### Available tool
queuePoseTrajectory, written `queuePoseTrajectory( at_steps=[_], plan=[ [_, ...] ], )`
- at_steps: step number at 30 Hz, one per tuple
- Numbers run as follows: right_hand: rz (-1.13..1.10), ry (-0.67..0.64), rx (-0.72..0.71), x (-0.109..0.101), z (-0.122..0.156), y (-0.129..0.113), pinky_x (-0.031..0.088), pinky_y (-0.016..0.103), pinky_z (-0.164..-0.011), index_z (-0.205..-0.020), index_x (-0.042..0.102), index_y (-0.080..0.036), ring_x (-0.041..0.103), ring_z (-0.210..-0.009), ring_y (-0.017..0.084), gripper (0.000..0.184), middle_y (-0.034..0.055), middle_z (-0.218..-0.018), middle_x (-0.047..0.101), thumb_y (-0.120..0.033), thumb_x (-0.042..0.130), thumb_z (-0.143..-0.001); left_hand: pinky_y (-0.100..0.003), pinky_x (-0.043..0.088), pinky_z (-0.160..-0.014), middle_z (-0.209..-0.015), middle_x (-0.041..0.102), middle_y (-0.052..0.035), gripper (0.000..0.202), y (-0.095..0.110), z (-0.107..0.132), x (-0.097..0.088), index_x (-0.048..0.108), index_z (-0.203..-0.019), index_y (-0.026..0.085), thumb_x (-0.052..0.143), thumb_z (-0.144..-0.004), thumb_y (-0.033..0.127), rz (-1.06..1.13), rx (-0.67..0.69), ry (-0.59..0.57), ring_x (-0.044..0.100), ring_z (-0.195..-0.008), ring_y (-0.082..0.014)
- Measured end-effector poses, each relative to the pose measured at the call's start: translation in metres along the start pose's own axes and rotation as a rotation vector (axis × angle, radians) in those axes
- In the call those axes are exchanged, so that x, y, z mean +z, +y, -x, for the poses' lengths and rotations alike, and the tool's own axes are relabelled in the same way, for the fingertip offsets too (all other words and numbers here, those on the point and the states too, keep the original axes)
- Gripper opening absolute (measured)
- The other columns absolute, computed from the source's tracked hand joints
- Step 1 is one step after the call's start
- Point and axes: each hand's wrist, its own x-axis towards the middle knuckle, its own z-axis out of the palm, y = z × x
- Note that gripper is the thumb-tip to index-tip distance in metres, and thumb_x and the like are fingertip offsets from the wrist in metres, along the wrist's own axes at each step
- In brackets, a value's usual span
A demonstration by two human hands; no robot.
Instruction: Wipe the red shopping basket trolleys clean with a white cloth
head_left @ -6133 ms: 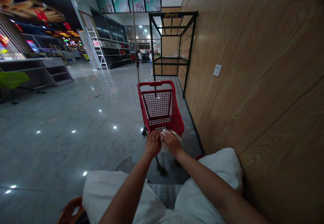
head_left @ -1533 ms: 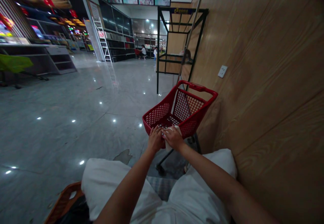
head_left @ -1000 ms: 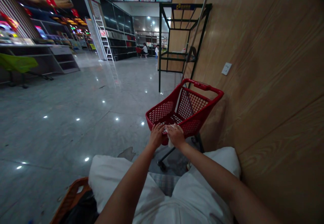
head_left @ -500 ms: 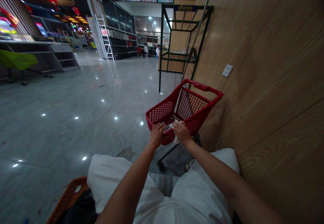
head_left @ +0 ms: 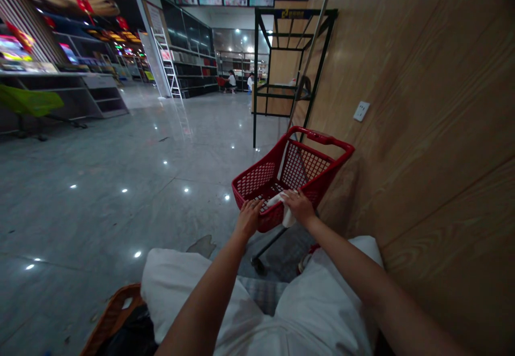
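Through the head camera, the left hand (head_left: 248,217) is curling its fingers over the near rim of the red cart (head_left: 257,180) and gripping it, while the right hand (head_left: 298,206) is closing round a white cloth (head_left: 287,216) pressed on that same rim. The cart is sitting tilted, with the wooden wall (head_left: 422,104) hemming in its right side. A black rack (head_left: 255,77) is standing beyond it, and an orange basket (head_left: 109,316) is lying by the person's left knee

Worn on the head, facing forward and down. Close over the left hand (head_left: 248,217), right hand (head_left: 298,207) and red cart (head_left: 257,180), wooden wall (head_left: 422,104) alongside on the right.
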Motion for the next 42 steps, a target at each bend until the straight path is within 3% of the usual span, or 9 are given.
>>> queuePoseTrajectory(
  at_steps=[4, 11, 14, 19, 24, 30, 34, 37, 42],
  plan=[
    [-0.017, 0.011, 0.088, -0.004, 0.003, 0.027, 0.029, 0.045, -0.106, -0.119, 0.058, -0.021, 0.048, -0.121, 0.022, 0.032, 0.0083, -0.126, 0.058, -0.015, 0.042, -0.091, -0.043, 0.029, -0.108, -0.126, 0.057, -0.0092, 0.058, 0.007, 0.0, 0.001, 0.05, -0.129, 0.019, 0.066, -0.077, 0.039, 0.002, -0.032, 0.014, 0.048, -0.118, -0.0243],
    [-0.113, 0.068, 0.063, 0.013, -0.005, -0.032, 0.029, 0.044, -0.106, -0.118, 0.058, -0.019, 0.048, -0.118, 0.021, 0.03, 0.0079, -0.121, 0.061, -0.018, 0.042, -0.092, -0.042, 0.031, -0.106, -0.122, 0.06, -0.0077, 0.051, 0.003, 0.0, 0.004, 0.057, -0.121, 0.022, 0.069, -0.074, 0.037, 0.001, -0.065, 0.077, 0.049, -0.115, -0.0229],
    [-0.123, 0.032, -0.038, 0.009, -0.01, -0.038, 0.03, 0.043, -0.106, -0.12, 0.056, -0.022, 0.052, -0.114, 0.02, 0.033, 0.0077, -0.122, 0.061, -0.016, 0.046, -0.09, -0.042, 0.033, -0.104, -0.116, 0.063, -0.0066, 0.037, -0.011, 0.001, -0.003, 0.065, -0.106, 0.023, 0.068, -0.074, 0.041, -0.001, -0.005, 0.032, 0.052, -0.111, -0.0223],
    [-0.007, -0.079, -0.002, -0.012, -0.015, 0.02, 0.03, 0.046, -0.105, -0.118, 0.058, -0.025, 0.055, -0.11, 0.02, 0.035, 0.0066, -0.12, 0.061, -0.012, 0.048, -0.087, -0.039, 0.037, -0.101, -0.101, 0.068, -0.0059, 0.021, -0.043, -0.001, -0.024, 0.07, -0.081, 0.021, 0.061, -0.08, 0.04, -0.031, 0.073, -0.062, 0.057, -0.101, -0.0202],
    [0.062, -0.055, 0.082, -0.023, -0.017, 0.06, 0.028, 0.042, -0.105, -0.116, 0.059, -0.022, 0.05, -0.116, 0.022, 0.031, 0.007, -0.122, 0.059, -0.014, 0.046, -0.089, -0.043, 0.032, -0.107, -0.114, 0.064, -0.0072, 0.022, -0.073, 0.004, -0.039, 0.068, -0.094, 0.022, 0.059, -0.081, 0.037, -0.092, 0.041, -0.117, 0.05, -0.119, -0.0233],
    [0.021, 0.006, 0.17, -0.007, -0.034, 0.027, 0.032, 0.035, -0.102, -0.105, 0.064, -0.02, 0.053, -0.104, 0.019, 0.022, 0.0044, -0.106, 0.065, -0.021, 0.045, -0.092, -0.048, 0.017, -0.113, -0.147, 0.034, -0.0111, 0.062, -0.066, 0.014, -0.037, 0.031, -0.142, 0.016, 0.048, -0.083, 0.024, -0.245, -0.117, 0.036, 0.021, -0.14, -0.0242],
    [0.031, 0.01, 0.166, 0.0, -0.047, 0.005, 0.031, 0.036, -0.102, -0.106, 0.063, -0.022, 0.053, -0.102, 0.018, 0.023, 0.004, -0.106, 0.065, -0.021, 0.044, -0.093, -0.045, 0.016, -0.114, -0.147, 0.035, -0.0102, 0.065, -0.025, -0.006, -0.027, 0.028, -0.143, 0.015, 0.047, -0.083, 0.028, -0.221, -0.076, 0.001, 0.024, -0.138, -0.0241],
    [0.061, 0.022, 0.155, 0.0, -0.055, -0.012, 0.03, 0.038, -0.104, -0.112, 0.061, -0.022, 0.053, -0.103, 0.019, 0.026, 0.0046, -0.109, 0.064, -0.019, 0.042, -0.094, -0.049, 0.017, -0.112, -0.14, 0.043, -0.0115, 0.073, -0.001, -0.02, -0.022, 0.03, -0.142, 0.017, 0.053, -0.078, 0.042, -0.214, -0.204, 0.038, 0.034, -0.13, -0.0295],
    [0.065, 0.005, 0.143, 0.008, -0.068, -0.056, 0.029, 0.041, -0.105, -0.12, 0.056, -0.019, 0.05, -0.109, 0.021, 0.031, 0.0073, -0.117, 0.061, -0.016, 0.041, -0.093, -0.049, 0.018, -0.11, -0.134, 0.045, -0.0103, 0.084, -0.003, -0.015, -0.023, 0.028, -0.144, 0.025, 0.063, -0.069, 0.042, -0.251, -0.235, 0.069, 0.036, -0.125, -0.0314]
  ],
)
